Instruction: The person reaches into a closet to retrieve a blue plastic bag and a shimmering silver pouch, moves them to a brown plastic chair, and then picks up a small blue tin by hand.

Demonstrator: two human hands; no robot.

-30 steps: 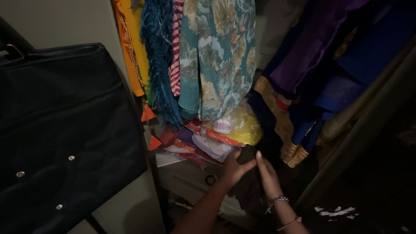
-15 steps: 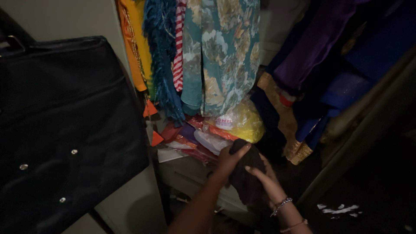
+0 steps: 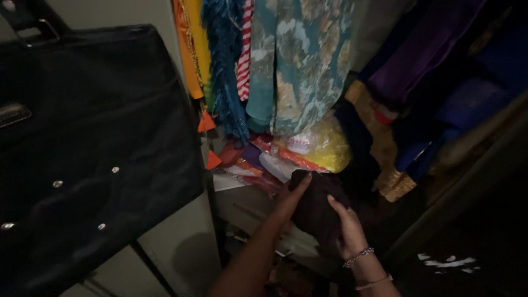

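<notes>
A dark folded piece of cloth (image 3: 314, 204) sits low in a wardrobe, between both my hands. My left hand (image 3: 290, 199) presses its left side, fingers reaching up over the top edge. My right hand (image 3: 345, 226), with bracelets at the wrist, grips its right side from below. The cloth rests against a stack of folded clothes and plastic packets (image 3: 275, 159) on a pale shelf (image 3: 247, 206).
Hanging garments fill the wardrobe above: orange (image 3: 190, 49), blue fringed (image 3: 225, 66), teal patterned (image 3: 300, 60), purple and blue (image 3: 440, 71). A yellow plastic packet (image 3: 330, 144) lies on the stack. A large black bag (image 3: 82, 143) hangs at left.
Both hands have closed in around the dark cloth and pushed it up and left, towards the stack on the shelf. The camera view shifted slightly.
</notes>
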